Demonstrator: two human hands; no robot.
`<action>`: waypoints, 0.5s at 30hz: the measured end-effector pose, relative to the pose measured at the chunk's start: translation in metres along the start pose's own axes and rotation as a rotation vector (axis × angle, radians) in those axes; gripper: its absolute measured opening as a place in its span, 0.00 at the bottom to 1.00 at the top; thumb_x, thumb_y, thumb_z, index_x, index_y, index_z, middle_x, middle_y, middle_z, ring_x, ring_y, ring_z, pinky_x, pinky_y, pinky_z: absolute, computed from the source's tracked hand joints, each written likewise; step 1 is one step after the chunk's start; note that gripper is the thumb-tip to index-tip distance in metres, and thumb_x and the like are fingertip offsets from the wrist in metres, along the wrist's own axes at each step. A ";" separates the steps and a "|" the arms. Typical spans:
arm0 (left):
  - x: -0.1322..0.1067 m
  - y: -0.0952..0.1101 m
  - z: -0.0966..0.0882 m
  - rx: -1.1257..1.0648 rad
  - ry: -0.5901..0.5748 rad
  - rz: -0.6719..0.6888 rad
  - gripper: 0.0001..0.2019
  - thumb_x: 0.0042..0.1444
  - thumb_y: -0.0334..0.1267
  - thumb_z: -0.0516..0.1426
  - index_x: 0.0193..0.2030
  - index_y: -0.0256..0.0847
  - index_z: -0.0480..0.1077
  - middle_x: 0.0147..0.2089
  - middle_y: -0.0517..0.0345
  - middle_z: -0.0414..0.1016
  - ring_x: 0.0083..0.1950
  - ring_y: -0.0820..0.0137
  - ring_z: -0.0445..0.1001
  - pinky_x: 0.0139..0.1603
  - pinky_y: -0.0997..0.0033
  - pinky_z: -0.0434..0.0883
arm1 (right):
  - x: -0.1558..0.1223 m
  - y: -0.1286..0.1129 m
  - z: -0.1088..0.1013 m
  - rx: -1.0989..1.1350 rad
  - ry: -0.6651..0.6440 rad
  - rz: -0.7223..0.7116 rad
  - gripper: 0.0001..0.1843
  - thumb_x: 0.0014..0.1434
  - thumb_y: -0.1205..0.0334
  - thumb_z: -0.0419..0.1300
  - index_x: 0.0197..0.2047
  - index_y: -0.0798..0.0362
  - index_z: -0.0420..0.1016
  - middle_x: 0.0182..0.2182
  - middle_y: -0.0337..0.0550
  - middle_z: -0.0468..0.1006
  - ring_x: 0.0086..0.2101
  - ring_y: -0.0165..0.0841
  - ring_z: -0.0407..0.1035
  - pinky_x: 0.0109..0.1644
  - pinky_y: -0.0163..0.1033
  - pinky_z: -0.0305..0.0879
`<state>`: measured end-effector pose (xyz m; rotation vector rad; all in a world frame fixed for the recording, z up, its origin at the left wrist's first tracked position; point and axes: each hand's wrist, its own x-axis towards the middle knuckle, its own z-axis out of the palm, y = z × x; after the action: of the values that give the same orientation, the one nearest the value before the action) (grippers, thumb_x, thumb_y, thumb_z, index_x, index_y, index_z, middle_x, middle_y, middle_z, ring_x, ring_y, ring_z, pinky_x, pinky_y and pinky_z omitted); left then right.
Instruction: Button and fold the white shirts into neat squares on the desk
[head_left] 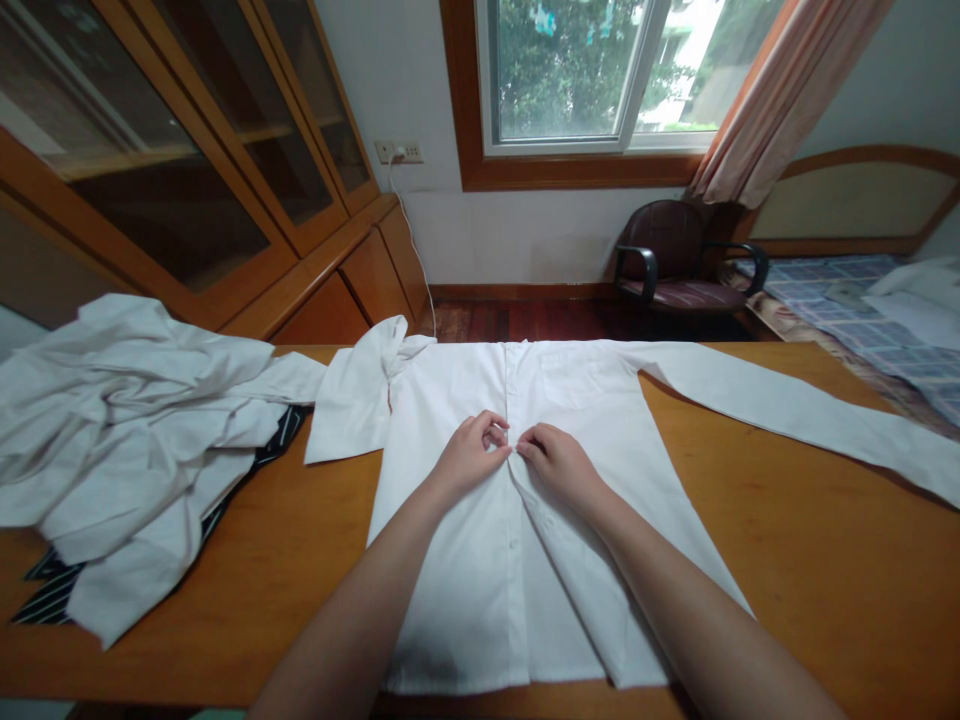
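A white long-sleeved shirt [442, 560] lies front up on the wooden table, its collar end at the far edge. Down its middle runs a placket with small buttons; above my hands the two fronts meet, below them the right-hand front is folded back. My left hand [474, 450] pinches the placket edge between thumb and fingers. Right beside it, my right hand [556, 460] grips the edge of the other front, fingertips nearly touching the left ones. Whether a button sits between the fingertips is hidden. One sleeve stretches far right; the other is bunched at the left.
A heap of white clothes [142, 430] lies on the table's left side, over a black striped cloth [49, 595]. The wooden table [825, 560] reaches toward a glass-door cabinet [225, 130]. Beyond stand a dark office chair [675, 255], a bed [847, 290] and a window [562, 80].
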<state>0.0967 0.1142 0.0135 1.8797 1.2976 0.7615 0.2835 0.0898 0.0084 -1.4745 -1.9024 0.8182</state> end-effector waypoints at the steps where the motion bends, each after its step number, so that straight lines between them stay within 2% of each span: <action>1: 0.000 0.000 0.000 -0.001 -0.001 0.001 0.13 0.50 0.32 0.61 0.44 0.44 0.70 0.34 0.62 0.76 0.39 0.67 0.71 0.45 0.67 0.68 | 0.000 0.000 0.000 0.002 0.001 -0.005 0.06 0.64 0.67 0.59 0.35 0.53 0.76 0.33 0.42 0.78 0.36 0.34 0.71 0.42 0.37 0.61; 11: 0.001 0.000 0.001 -0.029 0.028 -0.042 0.13 0.50 0.33 0.60 0.45 0.44 0.70 0.34 0.63 0.76 0.38 0.68 0.72 0.43 0.69 0.69 | 0.000 0.004 0.000 0.046 0.067 -0.035 0.06 0.64 0.68 0.57 0.36 0.52 0.74 0.34 0.41 0.76 0.37 0.34 0.70 0.42 0.37 0.62; 15: 0.001 -0.001 0.001 -0.074 0.031 -0.055 0.14 0.50 0.32 0.60 0.45 0.44 0.70 0.34 0.63 0.76 0.36 0.69 0.72 0.42 0.70 0.69 | -0.001 0.002 -0.001 0.060 0.045 -0.055 0.05 0.62 0.70 0.59 0.38 0.52 0.74 0.34 0.40 0.76 0.36 0.33 0.69 0.42 0.36 0.62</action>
<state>0.0977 0.1147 0.0121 1.7725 1.3169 0.8021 0.2855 0.0892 0.0077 -1.3875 -1.8611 0.8028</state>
